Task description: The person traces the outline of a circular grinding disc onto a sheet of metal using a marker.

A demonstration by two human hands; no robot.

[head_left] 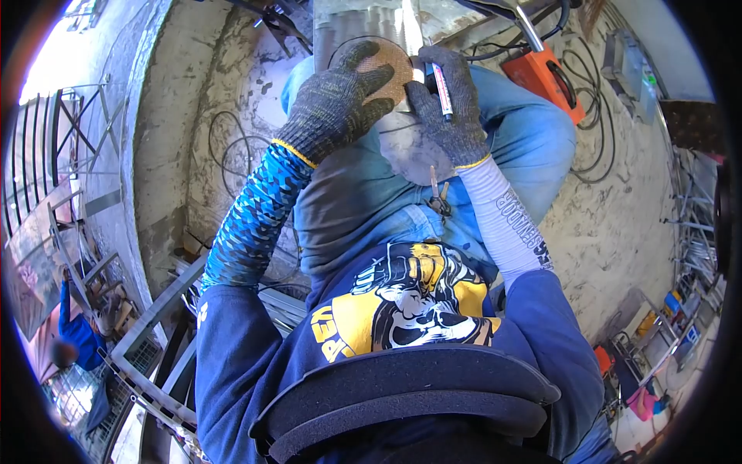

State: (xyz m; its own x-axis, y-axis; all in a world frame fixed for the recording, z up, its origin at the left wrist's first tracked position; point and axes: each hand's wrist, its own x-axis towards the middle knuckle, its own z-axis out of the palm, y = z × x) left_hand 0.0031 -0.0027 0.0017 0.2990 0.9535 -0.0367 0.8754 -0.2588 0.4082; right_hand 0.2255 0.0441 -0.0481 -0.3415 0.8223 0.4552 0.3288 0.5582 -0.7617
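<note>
A round brown disc [396,66] with a mesh-like face lies over a shiny metal sheet [340,22]. My left hand [336,97], in a dark knitted glove, rests on the disc's left side with its fingers spread across it. At the disc's right edge, my right hand [452,104], gloved the same way, is closed around a white marker [441,89] with a dark end. The marker's upper end is partly behind the fingers, and I cannot tell whether its tip touches the sheet. Some keys [439,203] lie against the jeans, below the right hand.
An orange machine [545,81] with a black handle stands at the upper right, black cables [591,116] coiled beside it. Clamps [282,23] are at the top left. Metal frames [166,340] stand at the lower left. A person in blue [81,336] is farther left.
</note>
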